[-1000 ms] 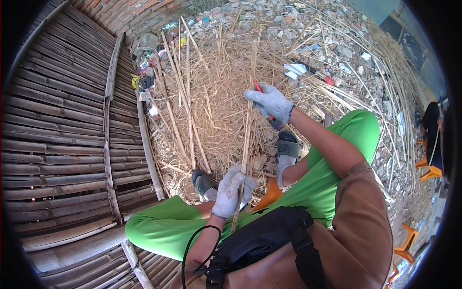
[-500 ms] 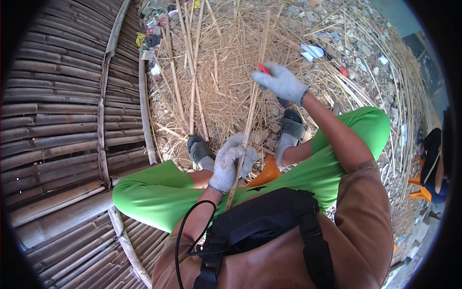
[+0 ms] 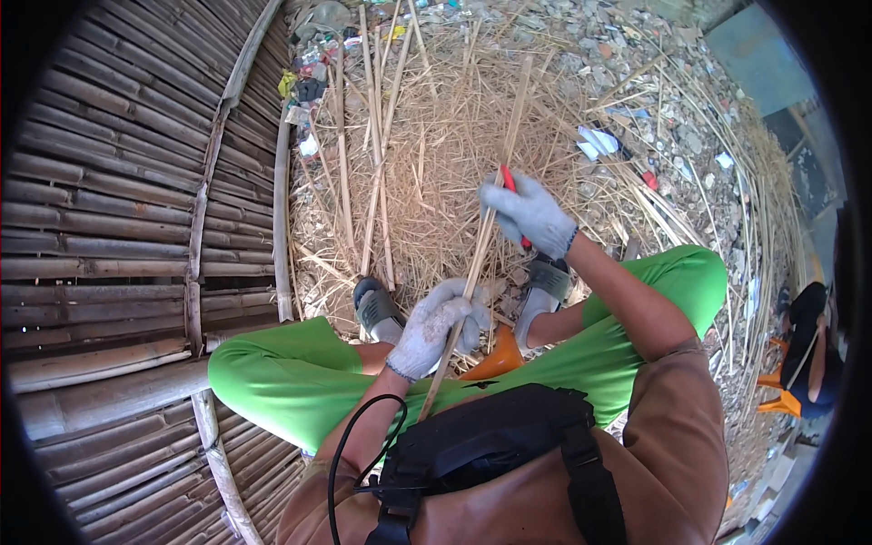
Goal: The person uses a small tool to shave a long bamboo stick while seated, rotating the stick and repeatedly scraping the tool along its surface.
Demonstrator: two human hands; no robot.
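Observation:
A long, pale bamboo strip (image 3: 477, 259) slants from near my waist out over the litter between my feet. My left hand (image 3: 429, 329), in a dirty whitish glove, is closed around its nearer part. Farther along the strip, my gloved right hand (image 3: 536, 216) grips a slim red tool (image 3: 509, 179) whose ends show above and below the fist. The hand also lies against the strip, and its fingers partly hide the contact. Whether the tool has a blade I cannot tell.
A bamboo slat wall (image 3: 109, 218) rises on the left. Straw-like shavings (image 3: 436, 173) cover the ground, with long bamboo strips (image 3: 374, 163) among them. An orange seat (image 3: 495, 356) shows between my legs. At the far right another person (image 3: 808, 345) sits near orange stool legs (image 3: 779, 402).
My right hand has come nearer to me along the strip, and more of the red tool shows. The left hand keeps its grip. The whole view has shifted slightly.

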